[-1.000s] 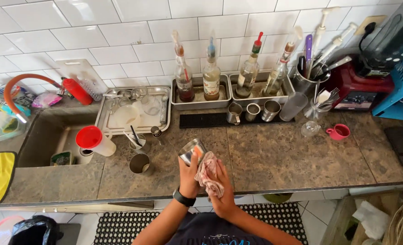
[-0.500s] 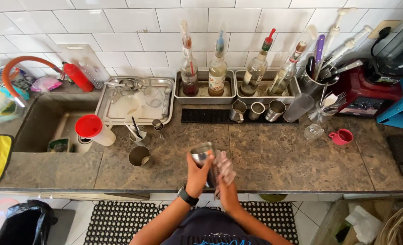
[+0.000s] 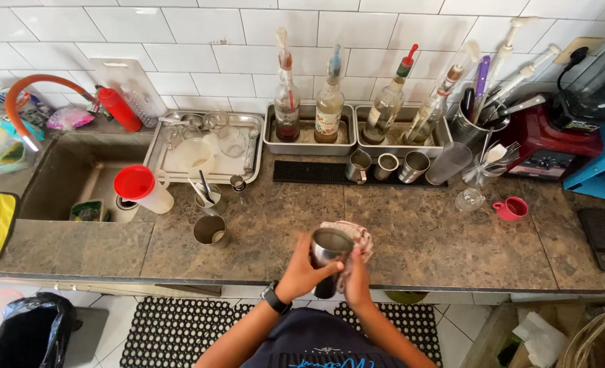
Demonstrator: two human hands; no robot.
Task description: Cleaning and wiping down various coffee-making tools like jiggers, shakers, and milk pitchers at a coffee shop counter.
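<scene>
Here, the left hand (image 3: 306,271) is wrapped tight around the side of a shiny metal cup (image 3: 328,257), held just above the front edge of the stone counter (image 3: 418,238). The cup stands almost upright, its open mouth tipped a little away from the person. Just right of it, the right hand (image 3: 354,279) presses a checked cloth (image 3: 357,237) against the cup, fingers closed on it, both arms bent in close.

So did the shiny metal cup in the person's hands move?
Yes. The shiny metal cup has come a little nearer the front edge of the brown stone counter, turned from tilted to mouth-up, gripped by the left hand.
</scene>
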